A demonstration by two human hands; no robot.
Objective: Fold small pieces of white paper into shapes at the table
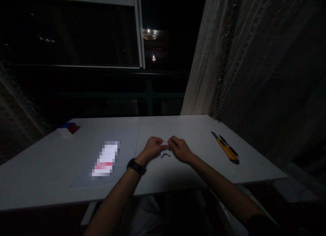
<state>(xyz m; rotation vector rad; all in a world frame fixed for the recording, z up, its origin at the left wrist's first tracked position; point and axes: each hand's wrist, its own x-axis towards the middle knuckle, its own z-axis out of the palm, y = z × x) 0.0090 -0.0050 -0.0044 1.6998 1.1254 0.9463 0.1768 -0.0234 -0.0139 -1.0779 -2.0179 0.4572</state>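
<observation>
A small folded piece of white paper (165, 152) is held just above the white table (51, 161), near its middle. My left hand (152, 148) pinches its left side with fingers closed. My right hand (179, 148) pinches its right side in the same way. The two hands almost touch over the paper. A dark watch sits on my left wrist. Most of the paper is hidden by my fingers.
A yellow and black utility knife (226, 148) lies at the right, with a dark pen beside it. A grey mat (127, 137) with a blurred-out item lies left of my hands. A red and blue box (67, 128) sits far left. Curtains hang on the right.
</observation>
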